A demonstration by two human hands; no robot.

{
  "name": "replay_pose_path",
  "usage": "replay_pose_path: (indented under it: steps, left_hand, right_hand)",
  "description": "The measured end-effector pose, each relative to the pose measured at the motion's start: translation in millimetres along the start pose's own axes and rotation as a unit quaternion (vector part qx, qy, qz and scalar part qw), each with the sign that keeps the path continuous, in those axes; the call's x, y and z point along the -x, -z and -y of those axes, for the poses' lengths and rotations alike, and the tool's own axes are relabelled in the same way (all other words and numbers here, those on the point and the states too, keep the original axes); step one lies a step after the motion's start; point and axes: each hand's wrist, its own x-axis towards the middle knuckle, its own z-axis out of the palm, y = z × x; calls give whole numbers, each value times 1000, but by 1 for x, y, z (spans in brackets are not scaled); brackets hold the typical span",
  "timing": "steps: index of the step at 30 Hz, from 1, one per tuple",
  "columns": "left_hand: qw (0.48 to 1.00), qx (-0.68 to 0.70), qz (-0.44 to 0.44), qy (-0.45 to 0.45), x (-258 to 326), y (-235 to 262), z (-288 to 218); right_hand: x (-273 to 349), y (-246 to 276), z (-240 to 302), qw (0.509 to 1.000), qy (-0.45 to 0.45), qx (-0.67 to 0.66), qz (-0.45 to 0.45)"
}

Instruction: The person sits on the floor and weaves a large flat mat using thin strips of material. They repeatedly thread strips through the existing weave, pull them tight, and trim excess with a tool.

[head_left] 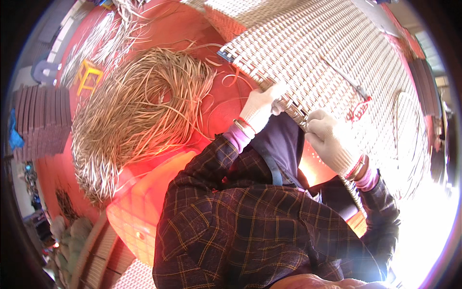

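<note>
A large woven wicker panel, pale with a tight weave, slants up from my lap to the far right. My left hand, in a white knit glove, grips the panel's near edge with its fingers wrapped round it. Further right along the same edge, my gloved right hand is closed, its thumb and fingers pressed together. Whatever those fingers pinch is too small to see. A thin rod-like tool lies on the panel beyond my right hand, with a red cord near its end.
A big coil of tan weaving strips lies on the red floor to the left. Beyond it are a yellow stool and loose pale strips. Stacked brown pieces stand far left. An orange plastic container sits by my left side.
</note>
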Motion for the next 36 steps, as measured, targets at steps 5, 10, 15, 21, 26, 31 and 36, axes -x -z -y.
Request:
replay_pose_path:
  steps: [5,10,15,21,26,31,36]
  left_hand:
    - [999,-40,-20,-1,-1,1,-2]
    - [999,17,20,-18,-6,8,4]
    - [998,44,38,-23,-11,12,10]
    - [999,38,-15,-28,-8,2,7]
    - [998,3,-8,-62,-4,5,5]
    - [989,-35,-48,-139,-12,28,-1]
    - [993,40,-39,-107,-26,60,-17]
  right_hand:
    - [-24,-2,11,985,-2,-170,19]
    - [0,-7,-13,992,-60,-82,68]
    - [175,16,-126,968,-44,246,-25]
    - [560,143,-267,762,-592,257,-51]
    - [490,170,-270,732,-588,334,92]
    - [187,77,-124,943,-164,244,-154]
    - [54,-4,-20,987,-69,128,-70]
